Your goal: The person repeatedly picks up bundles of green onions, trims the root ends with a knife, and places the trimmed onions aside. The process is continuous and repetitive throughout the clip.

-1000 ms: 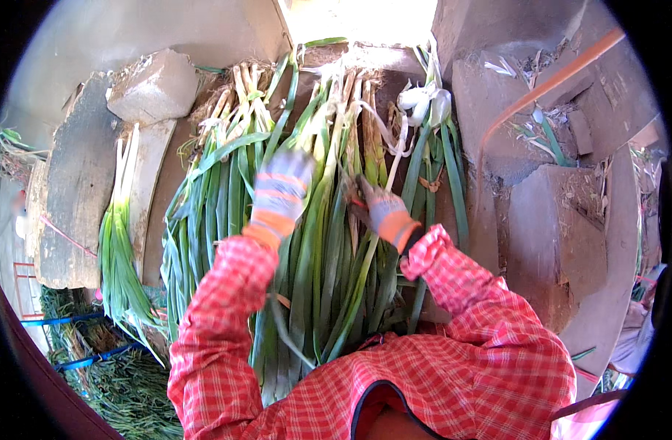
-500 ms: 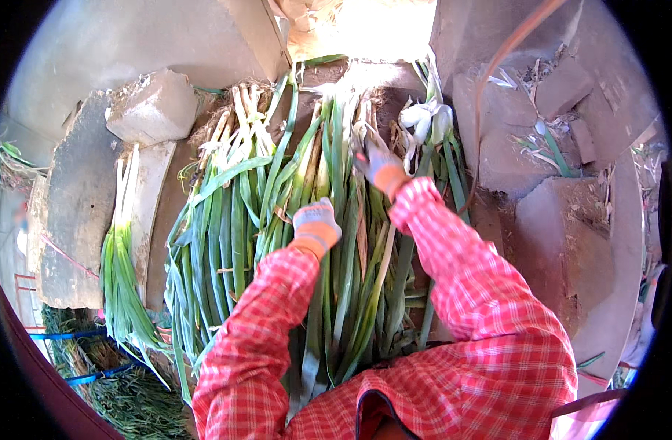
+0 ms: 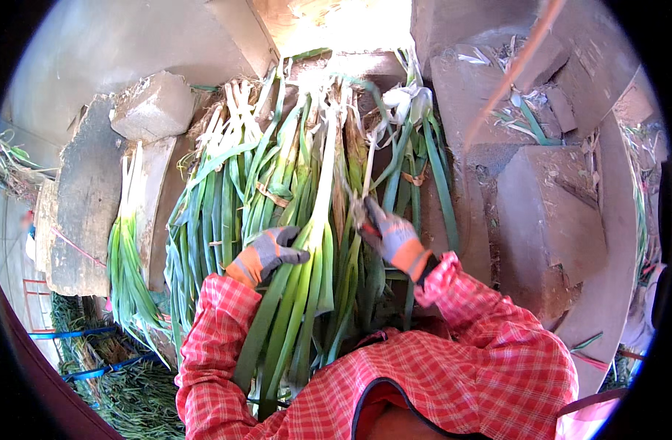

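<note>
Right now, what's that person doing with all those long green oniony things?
A person in a red checked shirt is handling long onion-like plants with gloved hands. The left hand is at the leaves of one pale-stemmed plant, though its grip is hard to make out. The right hand holds a small tool, too unclear to name. More plants lie in a broad layer around it, and a smaller bunch lies apart on the left.

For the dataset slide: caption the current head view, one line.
Gloved left hand at a green onion's leaves, right hand holding a small tool, over more green onions.
</note>
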Motion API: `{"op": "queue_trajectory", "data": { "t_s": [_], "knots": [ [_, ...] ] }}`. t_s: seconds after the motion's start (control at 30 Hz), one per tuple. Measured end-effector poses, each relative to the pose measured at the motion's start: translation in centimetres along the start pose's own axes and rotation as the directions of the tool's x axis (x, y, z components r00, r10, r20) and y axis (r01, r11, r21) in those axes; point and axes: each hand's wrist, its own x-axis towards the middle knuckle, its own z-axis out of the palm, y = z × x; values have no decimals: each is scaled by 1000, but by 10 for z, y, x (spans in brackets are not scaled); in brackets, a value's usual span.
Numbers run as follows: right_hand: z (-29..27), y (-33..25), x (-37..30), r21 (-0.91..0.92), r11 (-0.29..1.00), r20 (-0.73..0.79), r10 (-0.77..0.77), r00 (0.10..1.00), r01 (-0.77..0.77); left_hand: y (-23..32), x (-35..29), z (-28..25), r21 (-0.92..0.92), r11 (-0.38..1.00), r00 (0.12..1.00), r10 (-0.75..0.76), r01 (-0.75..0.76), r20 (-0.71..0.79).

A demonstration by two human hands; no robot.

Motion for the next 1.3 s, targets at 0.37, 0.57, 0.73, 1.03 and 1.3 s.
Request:
{"op": "queue_trajectory", "data": {
  "t_s": [0.37,0.57,0.73,1.03,1.3],
  "knots": [
    [21,45,62,-186,982,82,0,997,15,-56,9,47,293,954,998,-68,60,17],
    [24,54,109,-266,964,-30,10,1000,-18,-54,11,51,65,995,997,-73,71,29],
    [13,47,108,-287,956,41,-49,998,59,-63,11,51,111,990,993,-93,84,79],
    [14,124,76,-528,787,-467,47,883,-321,-62,23,45,421,907,999,-9,25,-41],
    [67,91,157,162,797,-9,590,807,-581,-12,97,89,745,610,958,-94,270,-270]
  ]
}}
